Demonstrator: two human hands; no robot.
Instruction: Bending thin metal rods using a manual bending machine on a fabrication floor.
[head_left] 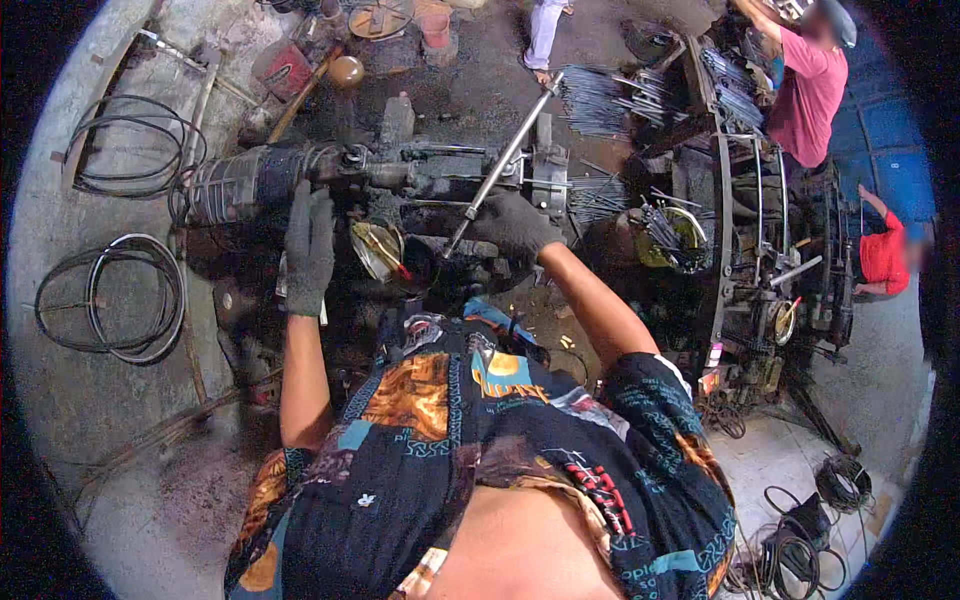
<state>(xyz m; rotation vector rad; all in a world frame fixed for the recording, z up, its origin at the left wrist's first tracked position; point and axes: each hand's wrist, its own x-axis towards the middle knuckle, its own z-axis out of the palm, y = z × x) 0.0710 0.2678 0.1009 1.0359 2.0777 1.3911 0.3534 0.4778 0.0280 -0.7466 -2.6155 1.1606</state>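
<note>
Both my hands wear dark grey gloves over a long, greasy lathe-like machine (pixel 280 175). My left hand (pixel 310 250) is beside the machine's left end, its fingers stretched out and pressed to nothing I can make out. My right hand (pixel 515 225) is over the machine's middle with its fingers curled down. What they grip is lost in the dark. A long shiny metal rod (pixel 515 140) slants across the machine, its lower end close to those fingertips. Between my hands sits a round container (pixel 378 250) with a red-tipped brush-like tool (pixel 400 268) in it.
Bundles of thin metal rods (pixel 595 105) lie beyond the machine, and a bucket of rods (pixel 670 240) stands to the right. Black coiled hoses (pixel 110 300) lie at the left. Beyond the rack, a person in pink (pixel 808 95) and another in red (pixel 885 255) are at the right.
</note>
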